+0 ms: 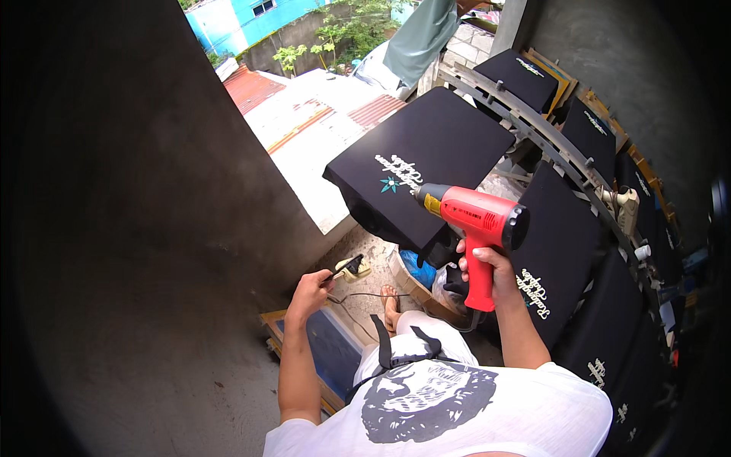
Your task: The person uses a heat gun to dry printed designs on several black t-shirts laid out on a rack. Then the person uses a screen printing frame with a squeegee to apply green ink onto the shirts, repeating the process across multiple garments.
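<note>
Nearest the camera, a white shirt (472, 411) with a dark printed figure fills the lower edge, and both bare forearms rise from it. The left hand (308, 293) is closed around the end of a small black-tipped tool (346, 268), held out over a wooden-framed screen (324, 354) that lies flat against the base of the rough grey concrete wall (129, 228); that wall takes up the whole left side and leaves only a narrow strip of gritty floor (373, 255), where a thin cord trails past one bare foot (391, 305). The right hand (491, 274) is clenched on the grip of a red plastic heat gun (480, 228), its metal nozzle just short of the small teal and white print on a black shirt (426, 148) stretched flat and smooth over a board. Just beside it on the right, more black printed garments (560, 244) lie on boards set close together along a curved pale rail (548, 141), with little gap between their edges. Beyond the wall's sloping edge the space opens onto corrugated roofs (304, 114), green shrubs and a blue building (228, 19).
</note>
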Tool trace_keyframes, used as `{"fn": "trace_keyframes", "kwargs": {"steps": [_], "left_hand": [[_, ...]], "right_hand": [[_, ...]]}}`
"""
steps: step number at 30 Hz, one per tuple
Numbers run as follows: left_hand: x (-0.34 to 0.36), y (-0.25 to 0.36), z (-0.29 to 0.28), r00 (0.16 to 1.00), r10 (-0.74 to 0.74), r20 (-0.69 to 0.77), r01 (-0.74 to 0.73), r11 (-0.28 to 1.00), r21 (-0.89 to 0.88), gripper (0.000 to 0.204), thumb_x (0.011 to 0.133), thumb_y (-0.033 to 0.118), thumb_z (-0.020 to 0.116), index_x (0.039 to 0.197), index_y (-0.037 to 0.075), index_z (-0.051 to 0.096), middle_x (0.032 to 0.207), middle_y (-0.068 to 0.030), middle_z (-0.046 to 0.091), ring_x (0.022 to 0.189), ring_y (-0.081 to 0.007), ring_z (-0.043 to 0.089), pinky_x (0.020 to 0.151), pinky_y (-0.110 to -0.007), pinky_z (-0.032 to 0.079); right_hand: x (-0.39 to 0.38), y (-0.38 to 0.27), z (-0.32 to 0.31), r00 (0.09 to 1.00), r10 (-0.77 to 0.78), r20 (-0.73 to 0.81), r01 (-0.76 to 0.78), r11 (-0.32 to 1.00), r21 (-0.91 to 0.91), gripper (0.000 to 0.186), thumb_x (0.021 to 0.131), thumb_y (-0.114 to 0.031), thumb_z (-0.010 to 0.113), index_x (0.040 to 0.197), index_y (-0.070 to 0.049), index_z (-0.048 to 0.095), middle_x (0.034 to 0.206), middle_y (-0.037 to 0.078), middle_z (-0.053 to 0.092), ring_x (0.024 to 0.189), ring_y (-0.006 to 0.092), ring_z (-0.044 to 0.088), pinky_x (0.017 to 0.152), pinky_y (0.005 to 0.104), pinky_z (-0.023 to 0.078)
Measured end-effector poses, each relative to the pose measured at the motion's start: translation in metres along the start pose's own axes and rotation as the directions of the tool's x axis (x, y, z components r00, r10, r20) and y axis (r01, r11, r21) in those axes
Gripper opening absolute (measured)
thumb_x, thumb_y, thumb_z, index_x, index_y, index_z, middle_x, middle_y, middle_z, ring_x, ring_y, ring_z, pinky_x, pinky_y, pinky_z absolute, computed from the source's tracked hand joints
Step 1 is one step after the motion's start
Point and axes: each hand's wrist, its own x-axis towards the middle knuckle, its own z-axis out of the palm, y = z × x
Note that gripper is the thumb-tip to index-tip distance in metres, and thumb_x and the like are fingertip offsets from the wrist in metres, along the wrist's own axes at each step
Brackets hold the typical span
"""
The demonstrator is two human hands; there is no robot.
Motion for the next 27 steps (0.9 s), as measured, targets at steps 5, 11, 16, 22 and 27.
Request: {"fn": "trace_keyframes", "kwargs": {"steps": [5, 11, 16, 22, 27], "left_hand": [[0.065, 0.036, -0.023, 0.962, 0.009, 0.273, -0.061, 0.981, 0.183, 0.021, 0.083, 0.009, 0.072, 0.094, -0.007, 0.064, 0.078, -0.0291, 0.061, 0.070, -0.0439, 0.058, 0.069, -0.047, 0.049], [0.140, 0.030, -0.017, 0.940, -0.036, 0.340, -0.068, 0.955, 0.290, 0.022, 0.076, 0.007, 0.069, 0.095, -0.004, 0.072, 0.085, -0.0286, 0.067, 0.083, -0.0443, 0.067, 0.075, -0.047, 0.053], [0.195, -0.008, -0.021, 0.911, 0.105, 0.398, -0.310, 0.812, 0.495, 0.022, 0.072, 0.007, 0.068, 0.091, 0.003, 0.078, 0.086, -0.0203, 0.071, 0.088, -0.0373, 0.070, 0.081, -0.046, 0.053], [0.253, -0.014, -0.029, 0.803, 0.288, 0.522, -0.542, 0.718, 0.438, 0.023, 0.073, 0.006, 0.073, 0.094, 0.011, 0.081, 0.116, -0.0073, 0.062, 0.121, -0.0249, 0.056, 0.098, -0.039, 0.044], [0.294, -0.014, -0.039, 0.675, 0.535, 0.508, -0.726, 0.601, 0.333, 0.021, 0.067, 0.006, 0.074, 0.087, 0.009, 0.080, 0.145, -0.0147, 0.052, 0.142, -0.0339, 0.042, 0.115, -0.047, 0.036]], "right_hand": [[0.069, -0.016, 0.005, 0.999, 0.051, 0.003, -0.051, 0.998, 0.033, 0.048, 0.088, -0.021, 0.065, 0.127, 0.006, 0.055, 0.099, 0.015, 0.067, 0.072, 0.0168, 0.069, 0.056, 0.0287, 0.061], [0.135, -0.042, 0.014, 0.998, 0.061, 0.005, -0.060, 0.998, -0.023, 0.045, 0.090, -0.023, 0.064, 0.124, 0.005, 0.056, 0.097, 0.014, 0.068, 0.066, 0.0158, 0.069, 0.054, 0.0266, 0.060], [0.167, -0.057, 0.023, 0.994, 0.090, -0.061, -0.097, 0.987, -0.132, 0.044, 0.094, -0.028, 0.064, 0.122, 0.005, 0.057, 0.093, 0.015, 0.069, 0.063, 0.0152, 0.069, 0.052, 0.0265, 0.059], [0.194, -0.054, 0.029, 0.984, 0.080, -0.157, -0.103, 0.985, -0.141, 0.044, 0.097, -0.030, 0.062, 0.122, 0.005, 0.056, 0.093, 0.015, 0.069, 0.061, 0.0157, 0.069, 0.051, 0.0272, 0.059], [0.204, -0.054, 0.058, 0.960, 0.048, -0.274, -0.092, 0.985, -0.149, 0.045, 0.097, -0.032, 0.060, 0.122, 0.006, 0.056, 0.093, 0.015, 0.069, 0.061, 0.0167, 0.068, 0.053, 0.0297, 0.059]]}}
